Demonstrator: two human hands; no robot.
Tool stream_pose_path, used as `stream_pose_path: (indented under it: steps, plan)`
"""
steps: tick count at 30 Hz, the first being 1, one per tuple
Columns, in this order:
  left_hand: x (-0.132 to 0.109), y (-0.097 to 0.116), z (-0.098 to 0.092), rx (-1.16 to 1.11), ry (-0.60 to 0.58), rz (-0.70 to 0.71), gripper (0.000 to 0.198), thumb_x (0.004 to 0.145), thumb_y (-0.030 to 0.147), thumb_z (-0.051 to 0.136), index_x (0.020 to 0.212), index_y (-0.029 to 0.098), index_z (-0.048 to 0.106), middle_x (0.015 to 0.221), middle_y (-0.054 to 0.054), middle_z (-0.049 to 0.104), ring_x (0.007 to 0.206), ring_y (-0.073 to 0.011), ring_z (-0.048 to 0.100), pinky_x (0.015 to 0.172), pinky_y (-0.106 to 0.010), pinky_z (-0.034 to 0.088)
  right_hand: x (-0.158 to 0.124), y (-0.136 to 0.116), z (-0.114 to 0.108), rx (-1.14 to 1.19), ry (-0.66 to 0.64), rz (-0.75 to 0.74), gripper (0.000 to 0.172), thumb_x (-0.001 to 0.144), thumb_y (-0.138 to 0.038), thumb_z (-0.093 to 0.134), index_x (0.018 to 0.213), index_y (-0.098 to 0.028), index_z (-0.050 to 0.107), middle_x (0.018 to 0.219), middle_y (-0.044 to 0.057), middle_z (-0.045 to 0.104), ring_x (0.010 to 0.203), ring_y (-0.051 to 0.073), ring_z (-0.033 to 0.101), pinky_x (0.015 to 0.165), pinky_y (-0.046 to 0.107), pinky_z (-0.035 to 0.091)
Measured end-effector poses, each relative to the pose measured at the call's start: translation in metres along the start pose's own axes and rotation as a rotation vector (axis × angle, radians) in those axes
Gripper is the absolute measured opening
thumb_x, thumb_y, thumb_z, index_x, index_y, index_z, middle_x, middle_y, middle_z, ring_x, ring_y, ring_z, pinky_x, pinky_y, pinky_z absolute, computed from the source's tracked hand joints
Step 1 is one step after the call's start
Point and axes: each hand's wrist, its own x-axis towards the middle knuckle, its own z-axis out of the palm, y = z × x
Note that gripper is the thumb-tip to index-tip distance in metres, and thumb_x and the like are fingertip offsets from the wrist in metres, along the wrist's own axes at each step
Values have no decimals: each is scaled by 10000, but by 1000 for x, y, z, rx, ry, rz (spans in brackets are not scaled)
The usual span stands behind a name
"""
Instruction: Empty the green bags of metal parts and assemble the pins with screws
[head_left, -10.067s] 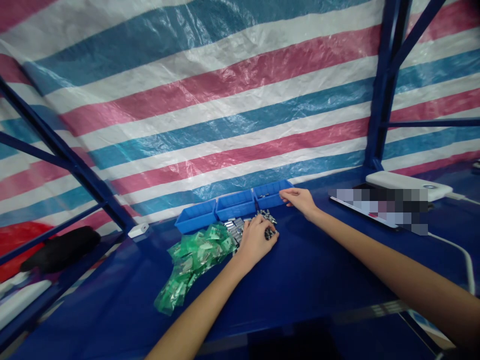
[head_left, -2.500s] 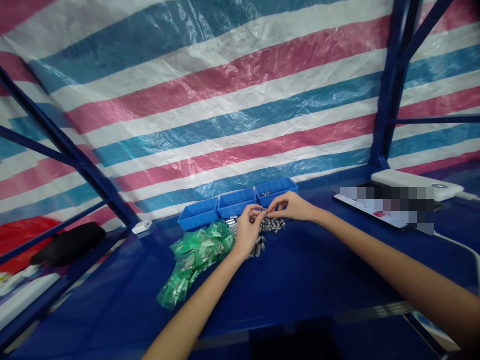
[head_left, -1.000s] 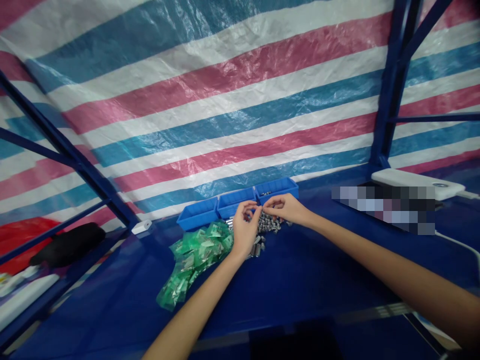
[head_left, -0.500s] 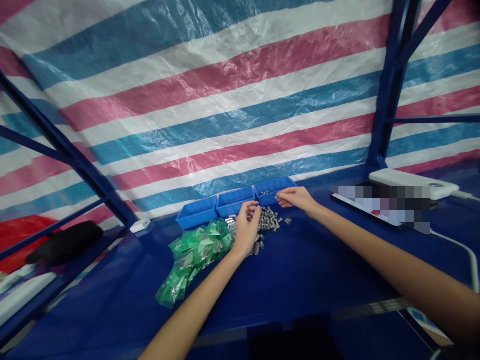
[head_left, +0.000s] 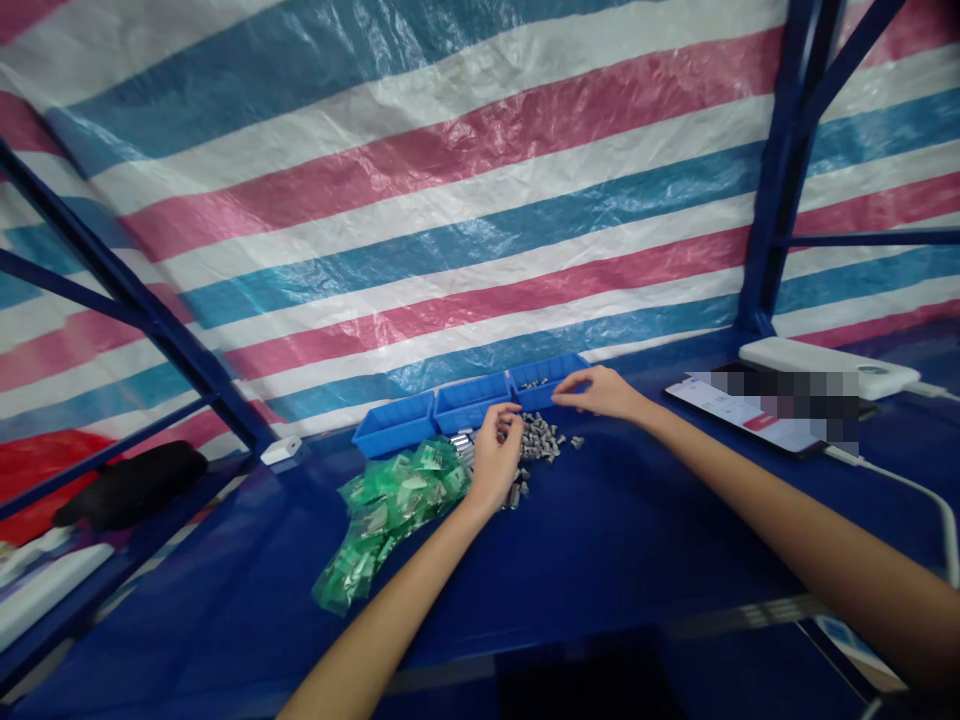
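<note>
Over the left edge of a heap of small grey metal fittings (head_left: 541,438) is my left hand (head_left: 496,455), its fingers curled together. Whatever it may hold is hidden. My right hand (head_left: 596,392) is at the front edge of the right blue bin (head_left: 546,372), thumb and fingertips pinched; I cannot make out anything between them. A few small metal pieces (head_left: 534,384) lie inside that bin. Shiny metal cylinders (head_left: 462,445) are partly covered by my left hand. Beside them lies a pile of green plastic packets (head_left: 405,500).
The middle blue bin (head_left: 472,402) and left blue bin (head_left: 394,425) stand in the same row, against a striped tarp (head_left: 465,250). A phone (head_left: 750,420) with a cable and a white power bank (head_left: 825,365) lie right; a white charger plug (head_left: 281,451) lies left.
My right hand's fingers have shifted slightly at the bin, and the small piece seen at their tips no longer shows. My left hand has barely moved.
</note>
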Motion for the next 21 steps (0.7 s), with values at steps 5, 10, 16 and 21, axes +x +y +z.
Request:
stream_pose_path:
  steps: [5,10,16,21]
  plan:
    - [0,-1,0,7,8,5,190,821,286,482,966,184,550,797,-7,571,727,-117,520,672,-222,389,-10,-5,-10,-245,-393,179,377,513,-516,721,743,-218,730,715,42,703,540,151,635,454,219,465]
    - [-1,-2,0,17,-1,8,192,826,289,478,971,184,547,806,-10,567,753,-123,526,682,-223,388,-13,-3,-6,-136,-582,194,449,445,-391,775,844,-196,709,807,55,705,560,134,636,436,188,478]
    - [-2,-2,0,25,-8,12,195,831,295,473,973,182,544,799,-12,562,741,-125,521,676,-225,386,-14,-1,4,-95,-464,110,214,538,-235,689,735,-153,704,718,52,697,583,145,632,476,213,536]
    - [-1,-2,0,17,-10,10,190,827,284,472,972,183,545,792,-9,562,718,-118,515,660,-219,385,-9,4,13,-205,-298,46,209,550,-196,646,738,-135,714,708,65,701,543,163,629,440,232,517]
